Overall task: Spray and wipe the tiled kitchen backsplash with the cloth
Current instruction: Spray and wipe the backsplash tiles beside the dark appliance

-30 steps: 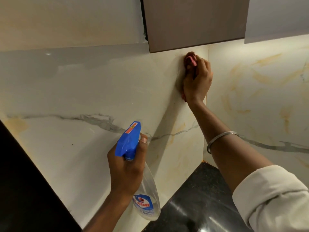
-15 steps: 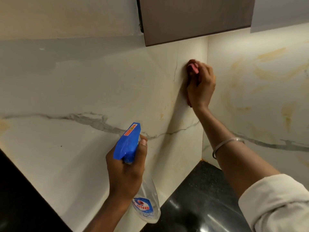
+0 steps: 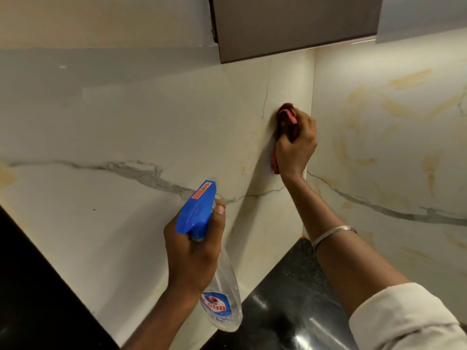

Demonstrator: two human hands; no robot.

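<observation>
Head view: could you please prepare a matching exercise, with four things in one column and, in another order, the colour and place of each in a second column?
Column A
1. spray bottle
2. cloth
3. bangle
4. countertop

Column B
a. black and glossy, lowest in the view
b. pink-red, pressed on the backsplash by the right hand
c. silver, round the right forearm
d. blue top, clear body, gripped by the left hand

Pairs: 1-d, 2-b, 3-c, 4-a
</observation>
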